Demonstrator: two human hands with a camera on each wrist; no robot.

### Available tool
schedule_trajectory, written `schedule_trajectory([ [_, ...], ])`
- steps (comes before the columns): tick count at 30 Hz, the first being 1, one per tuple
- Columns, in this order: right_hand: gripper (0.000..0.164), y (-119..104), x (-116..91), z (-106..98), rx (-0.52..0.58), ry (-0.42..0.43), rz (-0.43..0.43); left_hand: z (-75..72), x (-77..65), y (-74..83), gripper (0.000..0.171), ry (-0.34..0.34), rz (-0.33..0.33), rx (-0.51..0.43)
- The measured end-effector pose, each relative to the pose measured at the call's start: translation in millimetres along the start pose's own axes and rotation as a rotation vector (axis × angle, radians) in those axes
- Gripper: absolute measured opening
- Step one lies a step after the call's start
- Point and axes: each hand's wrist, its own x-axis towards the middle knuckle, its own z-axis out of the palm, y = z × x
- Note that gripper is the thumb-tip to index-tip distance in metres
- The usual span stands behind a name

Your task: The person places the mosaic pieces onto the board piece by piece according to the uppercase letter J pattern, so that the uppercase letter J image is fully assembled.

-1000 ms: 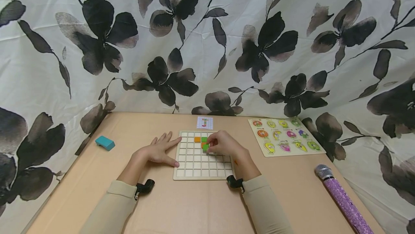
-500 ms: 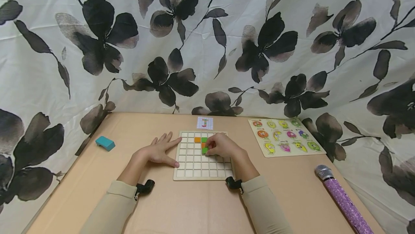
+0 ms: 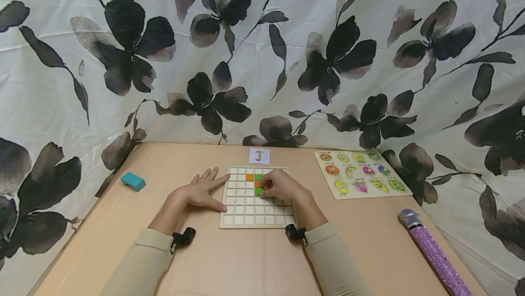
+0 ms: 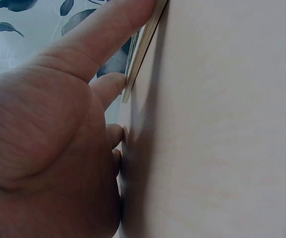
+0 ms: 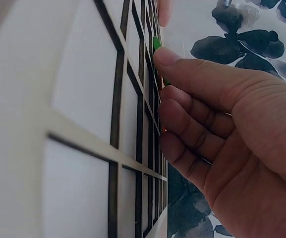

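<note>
A white grid board (image 3: 239, 219) lies on the table in the head view. On its upper part sit an orange square tile (image 3: 249, 176), a green square tile (image 3: 258, 176) beside it, and another orange tile (image 3: 257, 184) below, partly behind my fingers. My right hand (image 3: 283, 185) pinches a lower green tile (image 3: 258, 191) with thumb and curled fingers at its right edge; the right wrist view shows only slivers of green (image 5: 156, 43) at the thumb tip. With fingers spread, my left hand (image 3: 201, 190) rests by the board's left edge, thumb and index fingertips touching it.
Behind the board lies a small grid card (image 3: 259, 155) with a coloured pattern. A sheet of fruit pictures (image 3: 361, 173) is at the back right, and a purple glittery microphone (image 3: 430, 248) lies near the right edge. At the left is a blue block (image 3: 133, 181).
My right hand has shifted slightly left with the lower green tile, which now lines up beneath the orange one. The left hand has stayed in place.
</note>
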Motion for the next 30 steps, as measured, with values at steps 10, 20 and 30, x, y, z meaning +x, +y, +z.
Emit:
schedule_trajectory([
  [10,0.018,1.7,0.6,0.9,-0.014,0.002,-0.008,-1.4,-1.5,1.3,0.114,0.001,0.001,-0.002],
  [20,0.018,1.6,0.9,1.0,-0.006,0.000,-0.008,-2.4,-1.9,1.8,0.113,0.003,0.008,-0.002],
  [30,0.019,2.2,1.2,-2.1,-0.002,0.005,-0.006,-2.4,-1.1,1.2,0.114,-0.005,0.003,0.002],
])
